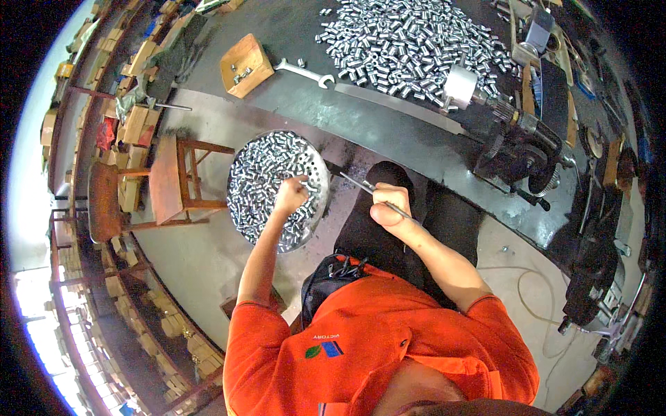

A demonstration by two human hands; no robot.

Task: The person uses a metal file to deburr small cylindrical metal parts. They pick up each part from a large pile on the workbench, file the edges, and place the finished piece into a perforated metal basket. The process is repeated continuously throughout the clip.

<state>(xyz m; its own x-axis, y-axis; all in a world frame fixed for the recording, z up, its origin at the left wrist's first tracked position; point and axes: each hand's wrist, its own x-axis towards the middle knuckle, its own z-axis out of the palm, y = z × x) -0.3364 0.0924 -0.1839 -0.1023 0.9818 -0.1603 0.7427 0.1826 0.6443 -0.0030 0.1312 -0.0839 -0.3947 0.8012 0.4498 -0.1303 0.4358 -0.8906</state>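
Observation:
My left hand (pixel 291 195) is over a round metal tray (pixel 319 201) with a perforated bottom, heaped with small shiny metal sleeves (pixel 260 173). Its fingers are closed together at the edge of the heap, and whatever they pinch is too small to make out. In front of my body, my right hand (pixel 390 204) grips a slim metal rod (pixel 361 183). The rod's thin end points toward the tray, and its other end passes back over my wrist. A narrow gap separates that thin end from the tray's rim.
On the dark workbench (pixel 291 104) lie a large pile of metal sleeves (pixel 402 48), an open-ended wrench (pixel 305 71) and a wooden box (pixel 246 66) holding a few sleeves. A machine (pixel 517 135) stands at the right. A wooden chair (pixel 166 180) and loaded shelves (pixel 139 291) are on the left.

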